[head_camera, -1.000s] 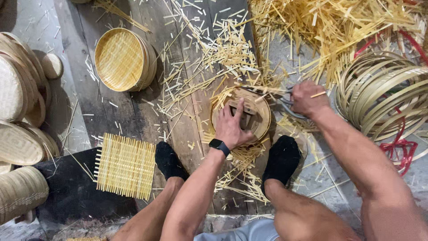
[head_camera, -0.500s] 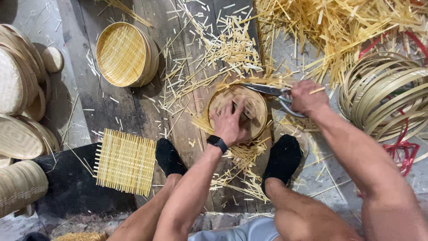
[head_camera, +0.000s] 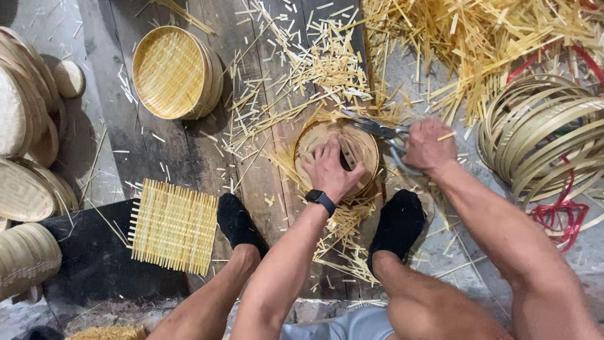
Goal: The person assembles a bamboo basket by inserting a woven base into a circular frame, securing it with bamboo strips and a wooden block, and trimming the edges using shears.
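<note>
- The left hand (head_camera: 330, 169) presses flat on the round bamboo steamer tray (head_camera: 338, 154), fingers spread, pinning it to the wooden floor planks (head_camera: 189, 141) between the two black-socked feet.
- The right hand (head_camera: 429, 146) closes its grip around the handles of the shears (head_camera: 377, 129); the blades lie at the tray's upper right rim, seemingly parted, though how far is hard to tell.
- This looks like trimming: slat ends get clipped flush around the rim.
- The next cut seems to call for a steady hold-down and a small turn of the tray.
- Offcuts (head_camera: 314, 69) litter the planks; a square woven mat (head_camera: 173, 225), a finished tray (head_camera: 173, 72) and coiled bamboo hoops (head_camera: 547, 135) lie nearby.
</note>
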